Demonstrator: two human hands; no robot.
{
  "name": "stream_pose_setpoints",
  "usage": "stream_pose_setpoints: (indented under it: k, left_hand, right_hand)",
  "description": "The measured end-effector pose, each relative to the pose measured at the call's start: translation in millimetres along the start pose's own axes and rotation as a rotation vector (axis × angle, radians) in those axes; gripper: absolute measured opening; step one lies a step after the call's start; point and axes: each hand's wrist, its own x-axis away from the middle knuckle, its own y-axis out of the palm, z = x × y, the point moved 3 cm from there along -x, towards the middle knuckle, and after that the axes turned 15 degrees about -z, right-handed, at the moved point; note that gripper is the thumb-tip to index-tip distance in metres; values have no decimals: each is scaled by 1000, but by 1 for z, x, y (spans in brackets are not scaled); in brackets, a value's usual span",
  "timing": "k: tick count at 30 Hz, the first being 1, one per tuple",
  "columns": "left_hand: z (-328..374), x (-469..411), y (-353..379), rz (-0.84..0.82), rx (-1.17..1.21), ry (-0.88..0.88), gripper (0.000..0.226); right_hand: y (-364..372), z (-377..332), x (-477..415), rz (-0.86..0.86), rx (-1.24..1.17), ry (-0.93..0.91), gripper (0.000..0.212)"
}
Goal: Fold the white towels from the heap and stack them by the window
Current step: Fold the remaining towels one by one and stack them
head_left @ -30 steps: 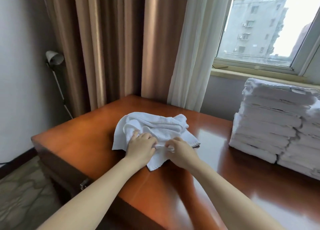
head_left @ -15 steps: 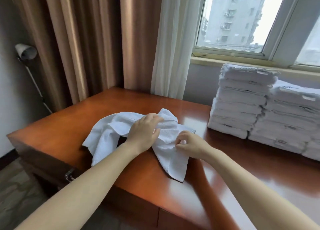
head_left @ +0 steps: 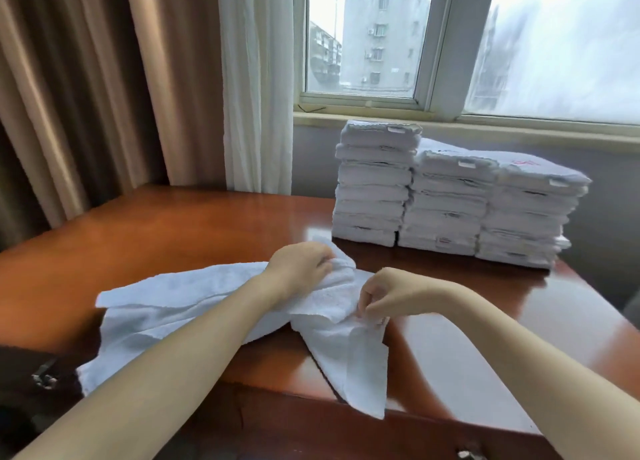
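Note:
A loose white towel (head_left: 180,297) lies spread and rumpled across the near part of the wooden table (head_left: 194,224), one corner drooping over the front edge. My left hand (head_left: 299,269) grips a bunched fold of it at the far side. My right hand (head_left: 384,295) pinches the towel's edge just to the right. Three stacks of folded white towels (head_left: 446,200) stand side by side at the back right of the table, under the window (head_left: 367,44).
Brown curtains (head_left: 86,79) and a white sheer curtain (head_left: 258,79) hang behind the table's left side. The window sill (head_left: 485,127) runs behind the stacks. A metal latch (head_left: 43,378) shows on the table's front at lower left.
The towel has been drawn out longer to the left and nearer the front edge. My left hand moved farther from me, my right hand kept its pinch. The view swung right toward the stacks.

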Motion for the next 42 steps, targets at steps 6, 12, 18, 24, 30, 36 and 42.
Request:
stream_pose_setpoints:
  k: [6,12,18,24,30,36,42]
  left_hand:
    - [36,-4,-3,-109,330,234,15]
    - [51,-6,-29,47,560,298,18]
    - [48,5,-77,453,870,185,22]
    - [15,13,-106,604,881,-34,21]
    - [19,15,-110,704,821,-101,21]
    - [37,2,-107,731,677,-127,29]
    - [56,-41,-63,454,320,-156,22]
  right_hand:
    - [-16,14,25,492,-152,-40,29]
    - [-29,6,36,667,-172,-138,5]
    - [-56,-6,47,834,-69,-20,12]
    - [-74,6,74,937,-139,99,13]
    - [-84,-5,103,1156,-271,-18,13]
    - [-98,-21,144,1416,-9,63,17]
    - [-106,39,135,1135,254,341,31]
